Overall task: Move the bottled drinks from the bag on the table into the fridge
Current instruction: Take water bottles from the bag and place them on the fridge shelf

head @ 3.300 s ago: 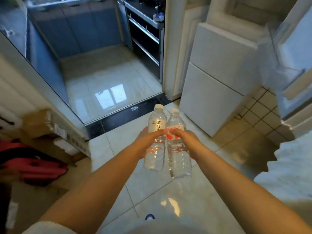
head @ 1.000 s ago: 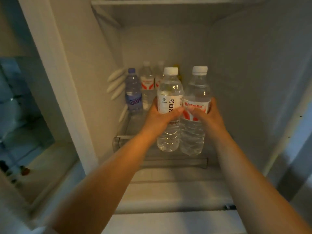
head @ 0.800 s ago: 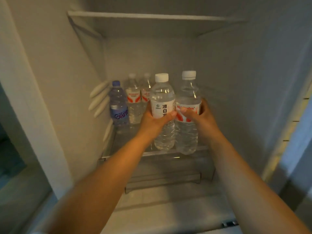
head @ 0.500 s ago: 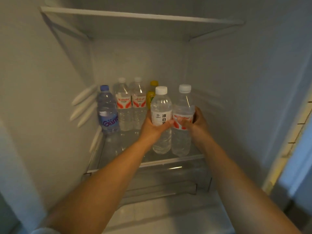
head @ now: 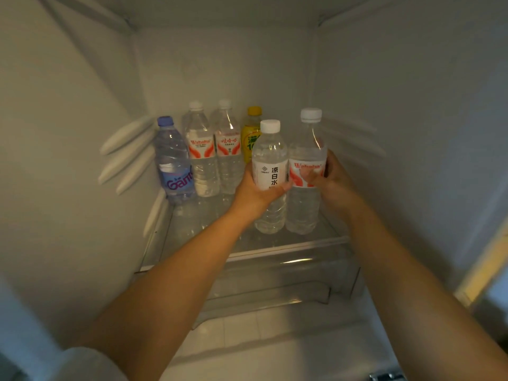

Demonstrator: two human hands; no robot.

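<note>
I am looking into the open fridge. My left hand [head: 254,192] grips a clear water bottle with a white label [head: 269,158]. Beside it, my right hand [head: 334,182] grips a taller water bottle with a red-and-white label [head: 306,149]. Both bottles stand upright, their bases at the glass shelf [head: 288,244], near its front right. At the back of the shelf stand a blue-capped bottle [head: 173,160], two red-labelled water bottles [head: 200,152] [head: 228,147] and a yellow drink bottle [head: 250,136], partly hidden by the white-label bottle.
A clear plastic drawer [head: 275,281] sits under the glass shelf. White rail ribs [head: 126,155] line the left fridge wall. The right wall [head: 412,133] is close to my right hand. The shelf's front left part [head: 198,229] is bare glass.
Both hands have pushed the two bottles deeper into the fridge and down onto the glass shelf. The view has moved closer to the shelf.
</note>
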